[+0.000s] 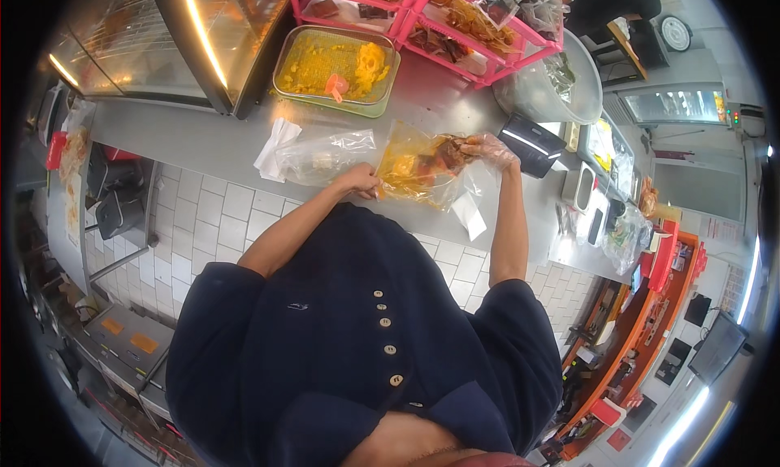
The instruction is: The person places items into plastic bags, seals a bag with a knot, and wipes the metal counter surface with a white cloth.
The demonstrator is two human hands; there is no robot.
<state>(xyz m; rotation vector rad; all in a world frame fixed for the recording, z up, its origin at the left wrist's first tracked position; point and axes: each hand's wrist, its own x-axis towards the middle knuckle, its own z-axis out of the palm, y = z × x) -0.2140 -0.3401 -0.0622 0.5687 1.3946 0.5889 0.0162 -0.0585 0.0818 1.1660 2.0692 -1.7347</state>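
Observation:
A clear plastic bag with orange-yellow food in it lies near the front edge of the steel counter. My bare left hand pinches the bag's left side. On my right hand is a clear disposable glove; its fingers grip a dark reddish-brown packet or food piece at the bag's right end. Whether that piece is inside the bag or on top, I cannot tell. Left of the filled bag lie another clear bag and folded white paper.
Behind sits a wire-mesh tray of yellow mash with an orange scoop. A pink plastic rack holds bagged food. A lit glass warmer stands left; a clear tub, a black pouch and a white slip are right.

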